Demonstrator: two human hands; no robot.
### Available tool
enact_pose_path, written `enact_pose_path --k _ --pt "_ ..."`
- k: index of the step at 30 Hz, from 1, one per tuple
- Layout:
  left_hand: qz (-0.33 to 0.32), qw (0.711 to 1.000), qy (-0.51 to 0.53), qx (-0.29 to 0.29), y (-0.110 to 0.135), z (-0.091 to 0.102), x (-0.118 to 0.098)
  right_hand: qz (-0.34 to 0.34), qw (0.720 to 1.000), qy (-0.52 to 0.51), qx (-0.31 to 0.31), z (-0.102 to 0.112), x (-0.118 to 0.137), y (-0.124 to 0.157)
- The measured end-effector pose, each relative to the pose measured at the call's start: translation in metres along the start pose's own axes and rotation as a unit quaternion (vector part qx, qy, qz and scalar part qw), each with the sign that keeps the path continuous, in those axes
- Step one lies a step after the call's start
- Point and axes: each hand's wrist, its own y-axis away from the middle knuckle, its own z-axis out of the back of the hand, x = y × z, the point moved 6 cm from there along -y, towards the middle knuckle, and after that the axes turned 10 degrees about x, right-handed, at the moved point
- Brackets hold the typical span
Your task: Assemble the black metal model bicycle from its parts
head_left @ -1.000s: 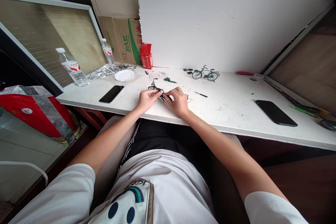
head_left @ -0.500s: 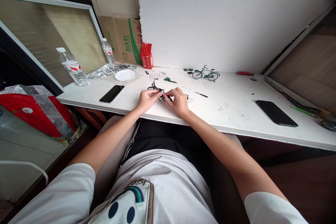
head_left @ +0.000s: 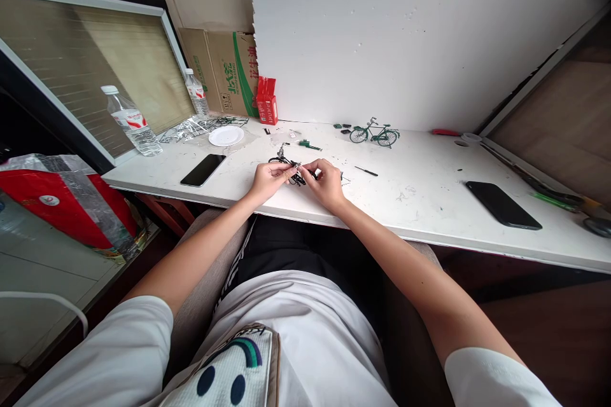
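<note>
Near the front edge of the white table (head_left: 229, 194), both hands work close together on a small black model bicycle (head_left: 281, 158), partly hidden by the fingers. My left hand (head_left: 268, 182) pinches it from the left with thumb and forefinger. From the right, my right hand (head_left: 326, 183) brings its thumb and fingertips to the same spot; they are closed on part of the model. A thin dark screwdriver (head_left: 366, 171) lies to the right of the hands. Behind them are a green plastic piece (head_left: 310, 145) and a finished-looking green model bicycle (head_left: 375, 133), standing upright.
Phones lie at left (head_left: 203, 170) and right (head_left: 503, 205). Farther back stand water bottles (head_left: 136, 124), a white plate (head_left: 226, 136), a red box (head_left: 267, 102) and a cardboard carton (head_left: 224, 73). Loose parts lie beside the plate. A white board (head_left: 405, 32) closes off the back.
My right hand's fingertips have shifted up slightly, and the model between the hands has tilted a little. My left hand stays nearly in place.
</note>
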Motion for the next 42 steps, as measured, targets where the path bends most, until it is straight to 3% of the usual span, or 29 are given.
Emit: enact_pose_path --k 17,29,42 --pt "0.023 0.998 0.045 -0.027 -0.002 0.005 0.007 -0.004 0.994 -0.099 0.042 -0.002 0.008 -0.003" --pt "0.033 0.997 0.056 -0.034 0.000 0.003 -0.003 0.080 0.997 -0.003 0.022 0.000 0.020 0.002" --pt "0.025 0.998 0.049 -0.035 0.002 0.003 -0.005 0.116 0.991 0.060 0.001 0.001 0.020 0.005"
